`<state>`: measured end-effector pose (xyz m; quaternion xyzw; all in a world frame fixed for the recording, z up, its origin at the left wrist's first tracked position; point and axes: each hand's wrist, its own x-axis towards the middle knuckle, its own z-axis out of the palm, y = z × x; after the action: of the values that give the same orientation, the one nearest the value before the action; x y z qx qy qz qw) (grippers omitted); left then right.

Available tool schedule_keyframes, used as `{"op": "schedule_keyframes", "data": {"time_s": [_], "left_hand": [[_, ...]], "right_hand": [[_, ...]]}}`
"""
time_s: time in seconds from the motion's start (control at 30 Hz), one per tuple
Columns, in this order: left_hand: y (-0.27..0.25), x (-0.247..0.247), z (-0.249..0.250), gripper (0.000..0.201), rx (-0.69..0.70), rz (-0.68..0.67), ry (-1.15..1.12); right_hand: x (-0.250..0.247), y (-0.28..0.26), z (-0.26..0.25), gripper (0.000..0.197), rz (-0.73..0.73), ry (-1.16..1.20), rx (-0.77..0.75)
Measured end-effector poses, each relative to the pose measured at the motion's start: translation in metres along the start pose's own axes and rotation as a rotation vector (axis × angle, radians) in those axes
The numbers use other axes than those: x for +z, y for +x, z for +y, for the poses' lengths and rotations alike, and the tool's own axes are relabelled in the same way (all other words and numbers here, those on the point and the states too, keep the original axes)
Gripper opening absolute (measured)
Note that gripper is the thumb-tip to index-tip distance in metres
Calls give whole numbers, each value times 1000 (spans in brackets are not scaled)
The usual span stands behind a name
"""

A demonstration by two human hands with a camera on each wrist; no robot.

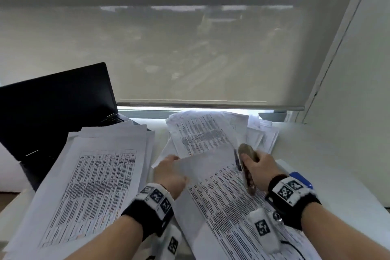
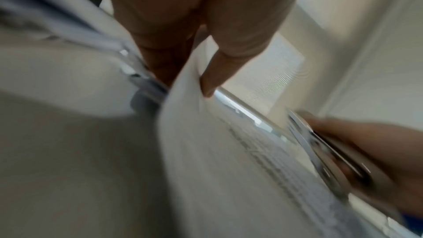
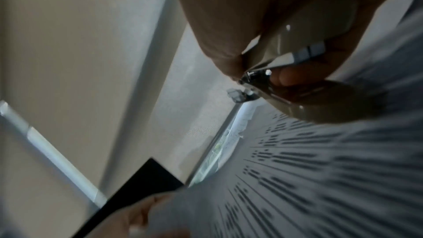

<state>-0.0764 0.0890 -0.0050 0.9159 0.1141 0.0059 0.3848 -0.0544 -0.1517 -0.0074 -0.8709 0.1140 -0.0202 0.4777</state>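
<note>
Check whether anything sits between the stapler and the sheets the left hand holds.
Nothing visible does. The right hand grips the stapler right beside the edge of the sheets that the left hand pinches, and no other thing shows between them.

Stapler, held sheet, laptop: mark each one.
stapler (image 1: 247, 151): head view, on its rounded grey far end.
sheet (image 1: 211, 164): head view, on its blank upper corner.
laptop (image 1: 57, 107): head view, on the middle of its dark screen.
</note>
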Motion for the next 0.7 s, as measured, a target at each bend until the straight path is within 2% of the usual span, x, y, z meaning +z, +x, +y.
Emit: {"op": "schedule_keyframes", "data": {"time_s": [0.07, 0.13, 0.27, 0.37, 0.5, 0.7], "left_hand": [[-6, -5, -1, 29, 0, 55, -81], [-15, -9, 1, 24, 18, 91, -118], [-38, -18, 10, 15, 143, 199, -99], [-53, -23, 13, 11, 215, 257, -81], [-70, -27, 19, 9, 286, 302, -94], [-108, -13, 47, 4, 542, 338, -65]], "right_hand": [[-16, -17, 9, 27, -7, -101, -33], [-32, -40, 16, 26, -44, -54, -18], [-62, -94, 31, 35, -155, -69, -22], [-84, -132, 47, 40, -157, -118, -23], [-106, -181, 85, 44, -124, -141, 97], [-113, -226, 167, 34, -86, -353, 348]]}}
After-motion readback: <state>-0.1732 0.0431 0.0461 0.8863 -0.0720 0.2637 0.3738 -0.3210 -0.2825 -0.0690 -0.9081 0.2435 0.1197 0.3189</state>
